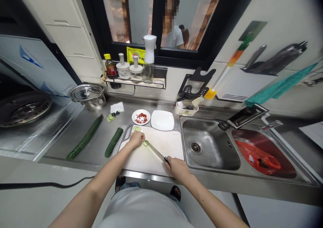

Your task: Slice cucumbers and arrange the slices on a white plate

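My right hand (178,169) grips the dark handle of a kitchen knife (157,153), its blade pointing up and left over the white cutting board (161,140). At the blade's tip is a thin cucumber slice (145,143); whether it sticks to the blade cannot be told. Right beside that slice, my left hand (137,139) has its fingers curled together, and what they hold, if anything, is hidden. Several cucumber slices (136,129) lie behind it at the board's upper left corner. Left of the board rest a shorter cucumber (113,142) and a longer one (85,137).
Behind the board stand a plate of small red pieces (141,117) and a white square dish (162,120). Cucumber scraps (111,117) lie near a paper (117,107). A lidded steel pot (88,96) is at left, a sink (209,147) with a red bag (259,159) at right.
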The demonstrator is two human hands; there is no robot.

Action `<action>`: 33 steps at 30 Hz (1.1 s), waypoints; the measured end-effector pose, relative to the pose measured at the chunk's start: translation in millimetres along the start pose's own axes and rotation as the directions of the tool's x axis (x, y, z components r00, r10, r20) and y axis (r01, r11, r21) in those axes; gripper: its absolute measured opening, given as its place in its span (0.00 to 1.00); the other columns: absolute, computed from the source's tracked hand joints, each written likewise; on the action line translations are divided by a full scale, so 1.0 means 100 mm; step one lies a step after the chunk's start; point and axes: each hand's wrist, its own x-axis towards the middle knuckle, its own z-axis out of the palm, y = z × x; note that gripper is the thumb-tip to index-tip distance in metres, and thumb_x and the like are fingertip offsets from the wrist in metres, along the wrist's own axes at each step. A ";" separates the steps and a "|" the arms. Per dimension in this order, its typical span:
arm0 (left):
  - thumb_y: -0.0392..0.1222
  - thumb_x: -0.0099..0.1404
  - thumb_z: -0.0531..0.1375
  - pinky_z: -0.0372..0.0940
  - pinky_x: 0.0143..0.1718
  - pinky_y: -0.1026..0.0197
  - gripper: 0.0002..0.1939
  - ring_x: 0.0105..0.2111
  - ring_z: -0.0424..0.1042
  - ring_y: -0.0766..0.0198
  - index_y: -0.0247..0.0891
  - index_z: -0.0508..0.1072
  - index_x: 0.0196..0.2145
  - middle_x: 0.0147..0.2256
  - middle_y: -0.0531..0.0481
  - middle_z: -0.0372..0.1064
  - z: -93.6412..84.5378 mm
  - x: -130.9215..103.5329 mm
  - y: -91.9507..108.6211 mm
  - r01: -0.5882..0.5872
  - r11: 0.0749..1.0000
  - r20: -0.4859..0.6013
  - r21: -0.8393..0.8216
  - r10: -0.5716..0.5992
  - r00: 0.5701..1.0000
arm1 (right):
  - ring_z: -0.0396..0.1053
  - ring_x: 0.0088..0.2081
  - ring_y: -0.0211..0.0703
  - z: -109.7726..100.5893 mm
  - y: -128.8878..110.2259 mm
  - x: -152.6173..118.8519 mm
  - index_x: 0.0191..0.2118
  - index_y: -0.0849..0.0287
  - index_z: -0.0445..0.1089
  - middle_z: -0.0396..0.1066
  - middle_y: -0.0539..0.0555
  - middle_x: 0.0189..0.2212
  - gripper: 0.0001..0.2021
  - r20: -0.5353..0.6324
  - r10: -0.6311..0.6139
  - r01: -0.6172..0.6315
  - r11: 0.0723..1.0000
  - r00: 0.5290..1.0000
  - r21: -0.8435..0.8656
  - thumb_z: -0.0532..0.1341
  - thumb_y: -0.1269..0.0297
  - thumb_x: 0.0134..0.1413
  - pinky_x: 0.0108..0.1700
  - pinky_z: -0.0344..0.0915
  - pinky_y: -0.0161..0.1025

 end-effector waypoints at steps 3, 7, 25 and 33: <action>0.34 0.57 0.58 0.56 0.48 0.55 0.08 0.44 0.67 0.57 0.41 0.77 0.32 0.38 0.48 0.75 0.00 0.01 -0.01 0.002 1.000 0.001 0.000 -0.002 1.000 | 0.74 0.42 0.48 -0.02 -0.01 -0.01 0.47 0.59 0.67 0.75 0.61 0.39 0.16 0.002 0.015 -0.015 1.000 1.000 0.012 0.47 0.57 0.65 0.39 0.63 0.38; 0.34 0.57 0.59 0.55 0.48 0.55 0.07 0.45 0.67 0.57 0.41 0.76 0.32 0.38 0.48 0.75 0.01 0.01 -0.01 0.004 1.000 0.003 -0.001 -0.004 1.000 | 0.74 0.42 0.48 -0.04 -0.01 -0.03 0.45 0.58 0.68 0.75 0.60 0.38 0.15 0.010 0.023 -0.023 1.000 1.000 0.009 0.48 0.57 0.64 0.39 0.63 0.38; 0.34 0.57 0.58 0.55 0.49 0.53 0.08 0.46 0.66 0.56 0.41 0.77 0.32 0.38 0.47 0.75 0.00 0.02 0.01 0.006 1.000 0.013 0.013 -0.006 1.000 | 0.74 0.41 0.49 -0.02 -0.02 -0.04 0.46 0.60 0.68 0.76 0.61 0.38 0.16 -0.001 0.012 -0.012 1.000 1.000 0.004 0.47 0.57 0.65 0.38 0.63 0.38; 0.33 0.57 0.59 0.54 0.49 0.54 0.07 0.45 0.66 0.57 0.40 0.76 0.31 0.38 0.48 0.75 0.00 0.02 0.01 0.010 1.000 0.017 0.009 -0.010 1.000 | 0.74 0.41 0.49 -0.01 -0.03 -0.04 0.45 0.59 0.68 0.75 0.61 0.38 0.15 0.011 0.027 -0.027 1.000 1.000 0.012 0.48 0.57 0.65 0.39 0.63 0.38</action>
